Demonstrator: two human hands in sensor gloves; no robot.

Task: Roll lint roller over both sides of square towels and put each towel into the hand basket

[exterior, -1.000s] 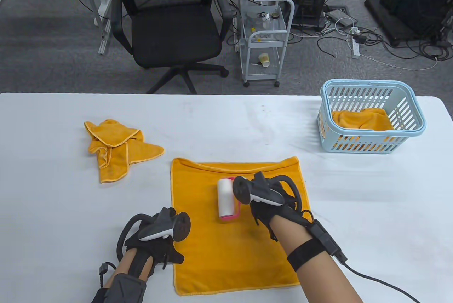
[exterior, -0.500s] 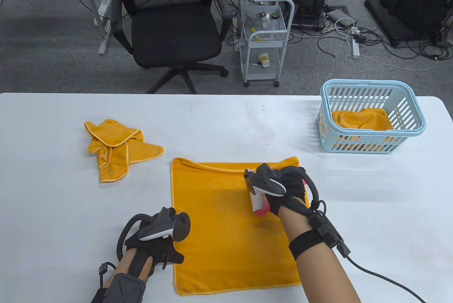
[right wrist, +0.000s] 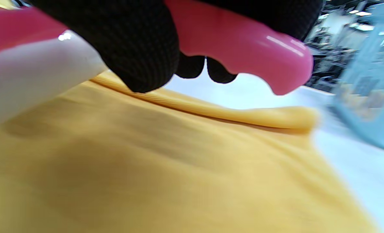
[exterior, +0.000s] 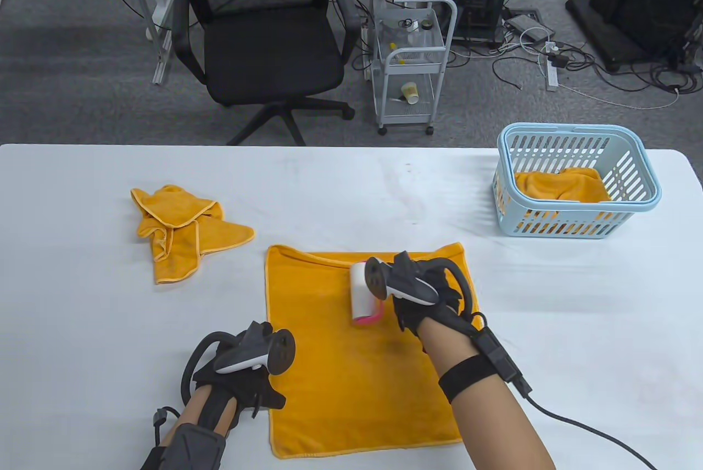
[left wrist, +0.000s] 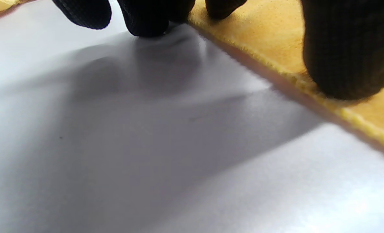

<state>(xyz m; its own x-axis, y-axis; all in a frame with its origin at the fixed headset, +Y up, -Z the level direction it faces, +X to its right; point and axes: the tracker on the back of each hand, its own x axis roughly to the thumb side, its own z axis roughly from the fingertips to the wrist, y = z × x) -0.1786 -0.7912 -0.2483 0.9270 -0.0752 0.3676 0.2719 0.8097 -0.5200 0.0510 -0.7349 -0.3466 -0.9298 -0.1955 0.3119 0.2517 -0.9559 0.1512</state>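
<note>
A flat orange towel [exterior: 351, 371] lies spread near the table's front edge, its far hem folded over. My right hand [exterior: 420, 300] grips the pink handle [right wrist: 243, 42] of the lint roller [exterior: 361, 294], whose white roll rests on the towel's far half. My left hand [exterior: 250, 382] presses the towel's left edge [left wrist: 276, 64] with straight fingers, the thumb [left wrist: 347, 55] on the cloth. A crumpled orange towel [exterior: 181, 228] lies at the left. Another orange towel [exterior: 560, 184] sits inside the light blue basket [exterior: 576, 217] at the right.
The white table [exterior: 351, 190] has bare surface between the towels and the basket. Behind it stand a black office chair [exterior: 263, 36] and a white trolley [exterior: 412, 63]. A cable runs from my right wrist off the bottom edge.
The right hand rolled the lint roller right across the towel's far half, then back left toward the middle. The left hand stayed still on the towel's edge.
</note>
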